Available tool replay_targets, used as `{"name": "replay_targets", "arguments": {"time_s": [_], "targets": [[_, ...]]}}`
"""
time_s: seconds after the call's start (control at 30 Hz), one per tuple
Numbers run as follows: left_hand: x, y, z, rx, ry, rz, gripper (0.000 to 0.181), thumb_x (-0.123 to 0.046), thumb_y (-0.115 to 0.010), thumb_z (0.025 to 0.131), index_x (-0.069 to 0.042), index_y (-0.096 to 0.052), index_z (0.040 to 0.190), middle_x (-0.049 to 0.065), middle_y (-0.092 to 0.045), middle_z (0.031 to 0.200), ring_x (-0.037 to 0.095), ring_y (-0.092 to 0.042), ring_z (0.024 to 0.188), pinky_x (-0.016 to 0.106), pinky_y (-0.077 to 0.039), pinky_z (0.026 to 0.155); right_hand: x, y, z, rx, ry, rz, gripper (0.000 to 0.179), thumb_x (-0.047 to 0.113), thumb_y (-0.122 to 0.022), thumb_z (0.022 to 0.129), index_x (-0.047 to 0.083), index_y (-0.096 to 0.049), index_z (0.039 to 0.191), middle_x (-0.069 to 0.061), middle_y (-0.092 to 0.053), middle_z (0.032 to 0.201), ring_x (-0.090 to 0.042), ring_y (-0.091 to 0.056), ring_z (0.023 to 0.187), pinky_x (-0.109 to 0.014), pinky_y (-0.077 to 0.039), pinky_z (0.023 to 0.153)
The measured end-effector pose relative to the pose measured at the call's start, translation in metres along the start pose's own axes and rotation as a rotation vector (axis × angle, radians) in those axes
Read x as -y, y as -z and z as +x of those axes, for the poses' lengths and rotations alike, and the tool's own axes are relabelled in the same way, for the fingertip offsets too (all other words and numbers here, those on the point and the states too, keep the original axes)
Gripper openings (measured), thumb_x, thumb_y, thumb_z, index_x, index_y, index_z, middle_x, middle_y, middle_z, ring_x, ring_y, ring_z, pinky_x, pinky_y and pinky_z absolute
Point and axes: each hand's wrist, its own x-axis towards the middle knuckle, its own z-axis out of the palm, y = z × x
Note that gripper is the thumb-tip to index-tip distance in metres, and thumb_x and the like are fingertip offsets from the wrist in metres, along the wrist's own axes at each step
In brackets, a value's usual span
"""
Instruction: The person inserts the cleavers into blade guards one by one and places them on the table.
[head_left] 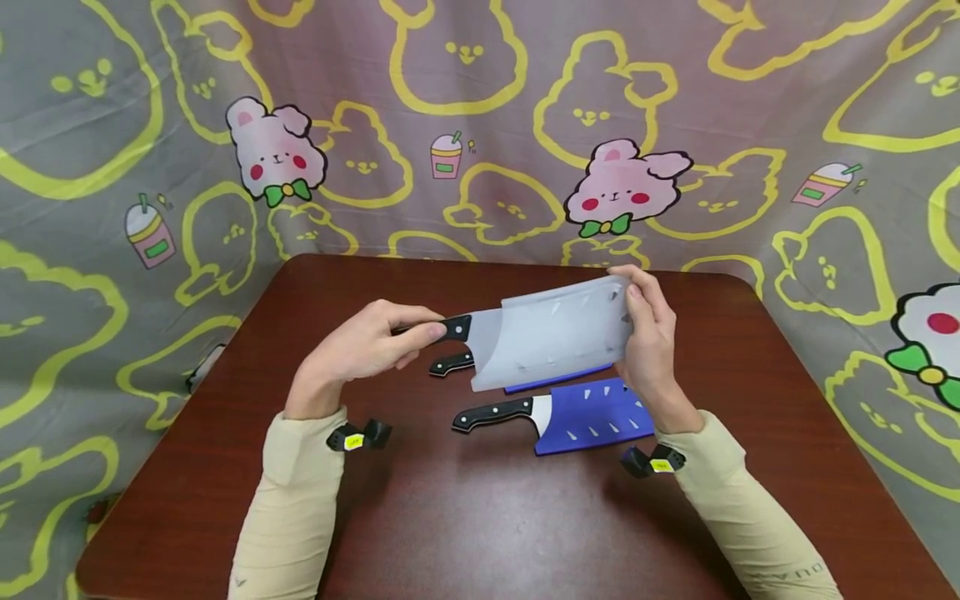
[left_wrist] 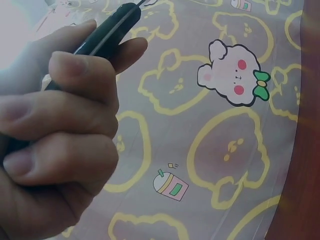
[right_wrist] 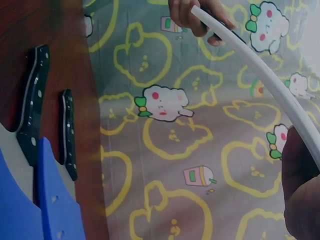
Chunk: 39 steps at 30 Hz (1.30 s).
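A cleaver with a black riveted handle [head_left: 457,327] is held up over the table, its blade mostly inside a translucent white blade cover [head_left: 558,329]. My left hand [head_left: 375,337] grips the handle, with the fingers curled round it in the left wrist view [left_wrist: 75,120]. At the other end my right hand [head_left: 651,342] pinches the cover between thumb and fingers. A strip of bare blade [head_left: 486,325] shows between handle and cover. The right wrist view has the white cover [right_wrist: 265,72] edge-on, with the right thumb [right_wrist: 300,160] against it.
Below the raised cleaver, another cleaver [head_left: 495,413] lies on the brown table [head_left: 450,533] in a blue cover [head_left: 592,417]. Behind it lies one more black-handled knife [head_left: 450,365] with a blue cover [head_left: 558,379], partly hidden. A patterned curtain [head_left: 480,125] hangs round the table.
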Motion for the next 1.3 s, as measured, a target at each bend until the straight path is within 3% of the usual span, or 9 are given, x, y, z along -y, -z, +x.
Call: {"name": "replay_targets", "arguments": {"time_s": [0.27,0.43,0.6,0.87,1.13,1.3], "targets": [[-0.001,-0.001,0.002,-0.018,0.036,-0.003,0.014,-0.033,-0.057,0.100,-0.024,-0.069,0.101,-0.004,-0.046,0.055,0.014,-0.046,0.049,0.028,-0.038,0.051,0.001,-0.004,0.002,0.013,-0.011,-0.027,0.029,0.019,-0.038,0.106,0.007,-0.059,0.122,-0.004,-0.053,0.099,-0.017,-0.060,0.083,-0.027,-0.054,0.063],[-0.002,-0.004,0.004,0.026,0.101,-0.048,0.020,-0.038,-0.057,0.099,-0.023,-0.067,0.107,0.000,-0.049,0.058,0.015,-0.043,0.044,0.029,-0.036,0.043,0.006,0.003,0.010,0.067,-0.005,-0.015,0.027,0.015,-0.040,0.105,0.005,-0.058,0.122,-0.005,-0.052,0.102,-0.016,-0.060,0.084,-0.024,-0.052,0.065],[-0.004,-0.004,0.003,0.057,0.110,-0.019,0.024,-0.040,-0.064,0.094,-0.025,-0.064,0.112,0.002,-0.055,0.063,0.015,-0.051,0.051,0.031,-0.043,0.050,0.004,0.011,0.015,0.129,-0.074,-0.049,0.027,0.017,-0.040,0.106,0.007,-0.055,0.126,-0.005,-0.052,0.103,-0.015,-0.062,0.083,-0.026,-0.055,0.063],[0.002,-0.004,0.006,-0.008,0.142,0.023,0.035,-0.038,-0.071,0.090,-0.020,-0.065,0.119,0.001,-0.062,0.077,0.016,-0.057,0.057,0.033,-0.050,0.055,-0.011,0.016,0.016,0.143,-0.132,-0.280,0.037,0.024,-0.040,0.106,0.005,-0.046,0.137,0.001,-0.053,0.109,-0.013,-0.059,0.088,-0.024,-0.053,0.067],[0.024,-0.011,0.015,-0.107,0.187,0.100,0.032,-0.038,-0.072,0.089,-0.016,-0.069,0.112,-0.001,-0.068,0.085,0.016,-0.055,0.070,0.032,-0.044,0.063,-0.023,0.021,0.020,0.225,-0.368,-0.342,0.044,0.030,-0.047,0.104,0.013,-0.036,0.143,-0.006,-0.059,0.108,-0.014,-0.064,0.084,-0.034,-0.056,0.061],[0.033,-0.014,0.019,-0.135,0.246,0.128,0.031,-0.040,-0.071,0.089,-0.016,-0.069,0.109,0.002,-0.060,0.077,0.018,-0.050,0.064,0.033,-0.040,0.060,-0.029,0.029,0.026,0.266,-0.446,-0.424,0.046,0.027,-0.048,0.103,0.011,-0.034,0.144,-0.014,-0.053,0.117,-0.015,-0.057,0.082,-0.036,-0.050,0.051]]}}
